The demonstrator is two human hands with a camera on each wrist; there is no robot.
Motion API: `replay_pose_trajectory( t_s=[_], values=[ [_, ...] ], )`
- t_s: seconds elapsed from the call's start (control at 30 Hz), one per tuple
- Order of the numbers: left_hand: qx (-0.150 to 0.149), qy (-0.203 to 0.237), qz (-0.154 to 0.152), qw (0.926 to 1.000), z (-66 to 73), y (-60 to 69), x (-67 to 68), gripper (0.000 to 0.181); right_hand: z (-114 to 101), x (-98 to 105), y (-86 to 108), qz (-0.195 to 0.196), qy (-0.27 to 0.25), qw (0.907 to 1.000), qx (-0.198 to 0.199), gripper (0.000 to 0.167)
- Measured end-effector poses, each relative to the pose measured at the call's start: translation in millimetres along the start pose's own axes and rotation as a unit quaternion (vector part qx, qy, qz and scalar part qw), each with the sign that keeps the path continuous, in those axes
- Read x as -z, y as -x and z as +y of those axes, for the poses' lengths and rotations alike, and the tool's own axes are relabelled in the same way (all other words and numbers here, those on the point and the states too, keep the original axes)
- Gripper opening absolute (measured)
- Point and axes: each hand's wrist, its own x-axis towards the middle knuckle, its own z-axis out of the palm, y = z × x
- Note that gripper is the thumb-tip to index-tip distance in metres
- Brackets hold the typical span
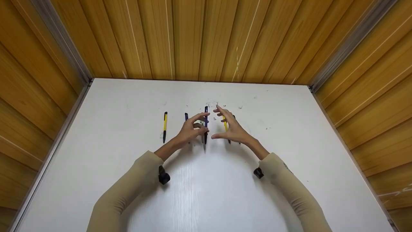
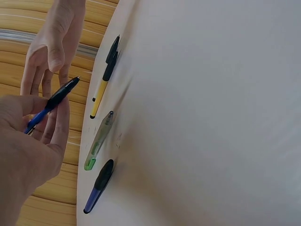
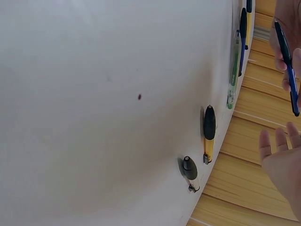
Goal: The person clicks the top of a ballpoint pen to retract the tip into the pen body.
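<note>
A blue pen with a black grip [image 1: 206, 125] is pinched between the thumb and fingers of my left hand [image 1: 190, 130], raised above the table. In the left wrist view the same pen [image 2: 51, 104] points its tip toward my right hand [image 2: 59, 42]. My right hand [image 1: 236, 130] holds nothing; its thumb and fingers are spread apart beside the pen, over a yellow pen [image 1: 225, 123]. Under and beside my left hand lie another blue pen [image 2: 98, 187] and a clear green pen [image 2: 99, 141].
A yellow pen with black ends [image 1: 165, 127] lies at the left of the row. At the right end, a pen with a dark grip [image 3: 190, 168] lies beside the yellow one [image 3: 209, 132]. Wood-patterned walls [image 1: 188, 38] stand behind and beside the white table [image 1: 128, 96].
</note>
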Motion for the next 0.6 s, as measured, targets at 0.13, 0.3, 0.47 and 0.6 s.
replay_pose_trajectory(
  t_s=[0.13,0.3,0.47,0.6],
  values=[
    [0.004,-0.003,0.008,1.0,-0.7,0.3,1.9,0.059,-2.7,-1.6,-2.3,0.003,0.004,1.0,0.005,0.121],
    [0.009,-0.001,0.007,0.9999,1.4,0.1,2.8,0.061,-4.5,-1.8,-6.9,0.003,0.006,0.9999,0.013,0.121],
    [0.012,0.01,-0.008,0.9998,7.1,-1.4,1.8,0.061,-5.9,-0.6,-11.3,0.003,-0.001,0.9998,0.02,0.123],
    [0.008,0.016,-0.012,0.9998,11.0,-1.9,1.7,0.061,-7.8,-1.6,-14.2,-0.009,0.0,0.9997,0.021,0.126]
  ],
)
